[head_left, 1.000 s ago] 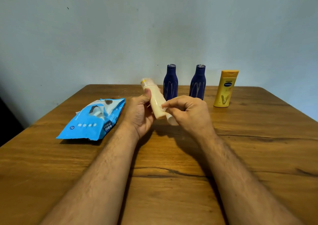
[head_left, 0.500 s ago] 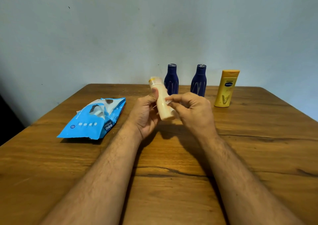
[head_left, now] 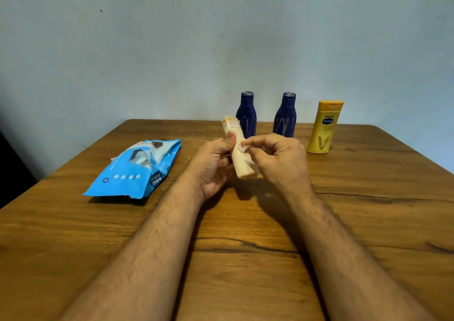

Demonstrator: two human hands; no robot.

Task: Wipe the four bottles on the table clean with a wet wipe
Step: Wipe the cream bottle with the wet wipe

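Four bottles are in view, and we judge that only the first is being wiped. The slim cream-coloured plastic bottle with a yellow band near its cap [head_left: 237, 149] is held above the brown wooden bench [head_left: 368, 222], tilted with its cap away from the person. The left hand [head_left: 211, 166] grips it, thumb pressed on the front. The right hand [head_left: 277, 161] pinches a thin white wet wipe [head_left: 245, 149] against the bottle's side, fingers curled (most of the wipe is hidden behind the fingers).

Remaining work, as we judge it: three bottles stand upright at the far edge, apart from both hands. These are the left dark blue plastic bottle [head_left: 246, 114], the right dark blue plastic bottle [head_left: 285, 115] and the yellow plastic lotion bottle with a flip cap [head_left: 323, 128]. We cannot tell from their surfaces whether any has been cleaned.

Legible markings: the blue and white soft pack of wet wipes [head_left: 132, 171], lying to the left with a sheet showing at its opening, reads "mee mee". The yellow bottle carries a dark oval label that appears to read "Vaseline". The pale markings on the blue bottles cannot be read.
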